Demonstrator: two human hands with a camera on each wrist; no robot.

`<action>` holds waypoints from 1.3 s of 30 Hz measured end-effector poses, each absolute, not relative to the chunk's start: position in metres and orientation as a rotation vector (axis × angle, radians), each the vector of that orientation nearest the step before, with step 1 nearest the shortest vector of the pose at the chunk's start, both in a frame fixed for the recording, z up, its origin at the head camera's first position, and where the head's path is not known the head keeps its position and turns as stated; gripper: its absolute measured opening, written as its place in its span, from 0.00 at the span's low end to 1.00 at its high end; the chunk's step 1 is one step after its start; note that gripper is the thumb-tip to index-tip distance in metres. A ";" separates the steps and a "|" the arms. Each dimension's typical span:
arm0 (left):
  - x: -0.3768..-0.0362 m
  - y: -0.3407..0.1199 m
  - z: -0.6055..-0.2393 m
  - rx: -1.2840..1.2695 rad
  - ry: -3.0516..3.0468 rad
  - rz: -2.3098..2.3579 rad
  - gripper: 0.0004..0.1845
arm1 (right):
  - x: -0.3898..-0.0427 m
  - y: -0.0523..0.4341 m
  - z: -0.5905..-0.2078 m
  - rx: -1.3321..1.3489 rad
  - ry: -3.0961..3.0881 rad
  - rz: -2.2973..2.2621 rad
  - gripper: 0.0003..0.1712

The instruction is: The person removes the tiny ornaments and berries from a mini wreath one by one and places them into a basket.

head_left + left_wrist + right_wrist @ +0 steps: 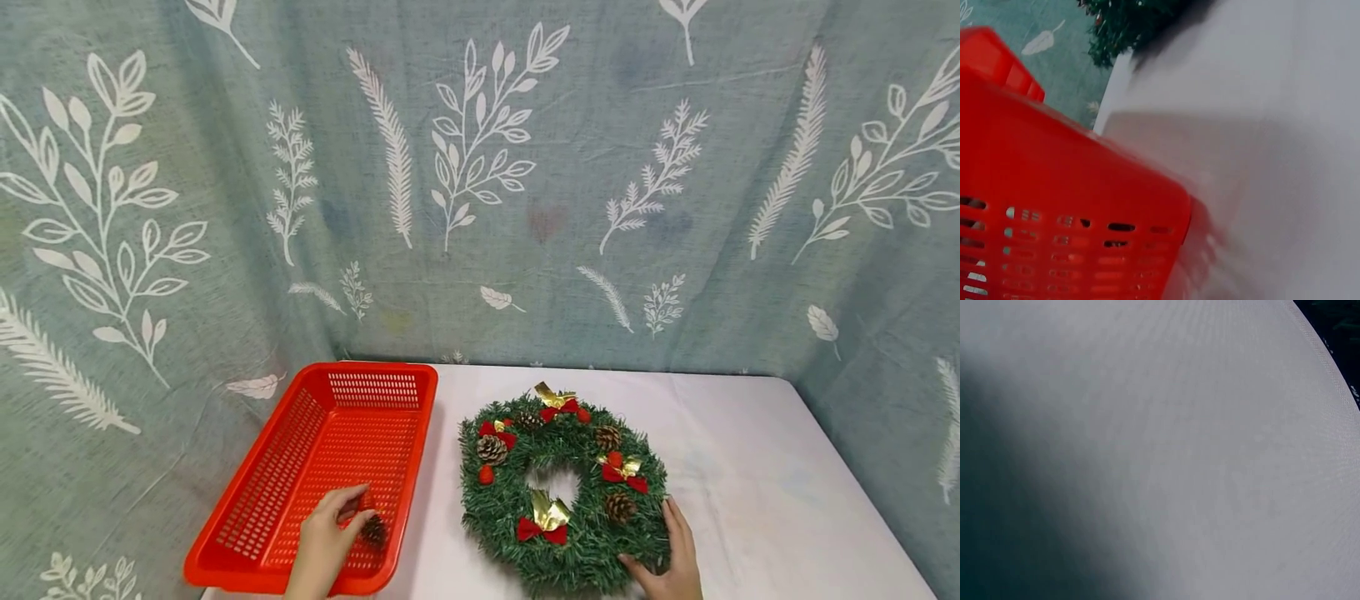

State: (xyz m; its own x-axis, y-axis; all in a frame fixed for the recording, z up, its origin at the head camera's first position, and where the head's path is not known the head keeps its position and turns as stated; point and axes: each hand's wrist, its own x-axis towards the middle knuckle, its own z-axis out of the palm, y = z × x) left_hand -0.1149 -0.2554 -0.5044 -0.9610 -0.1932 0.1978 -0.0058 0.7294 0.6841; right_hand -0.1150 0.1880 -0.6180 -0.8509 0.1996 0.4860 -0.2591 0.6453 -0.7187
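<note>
We see the left hand (324,533) inside the red perforated plastic basket (300,433), fingers curled on a brown pine cone (373,530) near its front wall. Just right of the basket lies the green tinsel wreath (564,487); the right hand (675,557) rests flat on its near rim. The white tablecloth (765,483) lies bare beyond the wreath, leaf-print curtain (480,183) behind.

A brown pine cone (373,530) lies on the floor of a red plastic basket (281,496) with slotted walls, near its front right corner. Beside the basket, a green wreath (564,487) lies flat on the white table, dotted with pine cones, red bows and gold ribbons.
</note>
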 end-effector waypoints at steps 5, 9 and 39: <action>-0.120 -0.266 -0.503 0.206 -2.748 -1.172 0.19 | -0.115 0.188 -0.617 0.029 -2.338 1.145 0.62; -0.124 -0.271 -0.502 0.274 -2.781 -1.263 0.19 | -0.117 0.188 -0.618 0.043 -2.347 1.173 0.61; -0.144 -0.281 -0.509 0.293 -2.868 -1.247 0.17 | -0.113 0.191 -0.613 0.029 -2.375 1.214 0.62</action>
